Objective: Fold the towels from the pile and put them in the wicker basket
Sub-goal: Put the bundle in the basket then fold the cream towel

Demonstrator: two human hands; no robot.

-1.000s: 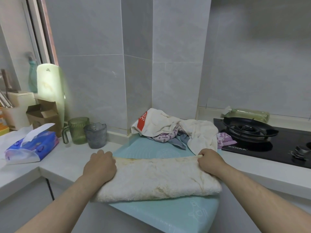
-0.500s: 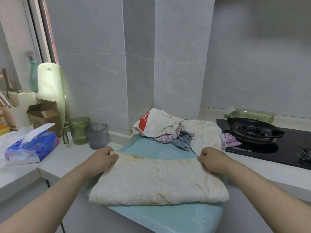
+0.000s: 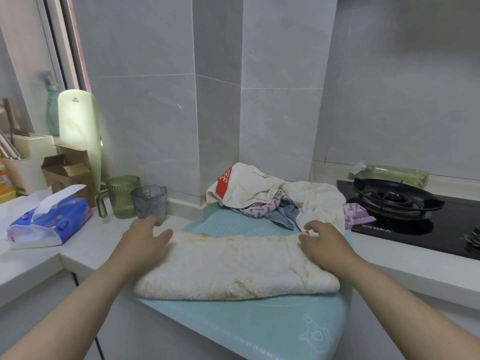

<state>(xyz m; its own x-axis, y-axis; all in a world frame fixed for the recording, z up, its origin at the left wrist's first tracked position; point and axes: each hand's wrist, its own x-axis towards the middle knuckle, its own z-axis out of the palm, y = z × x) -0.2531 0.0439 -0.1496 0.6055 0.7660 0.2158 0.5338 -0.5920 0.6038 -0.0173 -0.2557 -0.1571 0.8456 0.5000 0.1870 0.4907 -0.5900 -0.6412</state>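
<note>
Folded towel [image 3: 233, 266] on table [image 3: 104, 242]; L hand [image 3: 148, 240] at 9, R hand [image 3: 327, 245] at 3, grips spread, pressing it flat; pile [image 3: 272, 193] at 12.

— What sort of room is it?
— A kitchen corner. Pale grey tiled walls [image 3: 142, 126], with a square pillar [image 3: 280, 126] jutting out between them.
— Any window?
— Far left, what looks like a window frame [image 3: 65, 35]; daylight comes from that side.
— And below?
— A white desk [image 3: 389, 263] follows the walls, with a black gas hob [image 3: 415, 229] set in at right.
</note>
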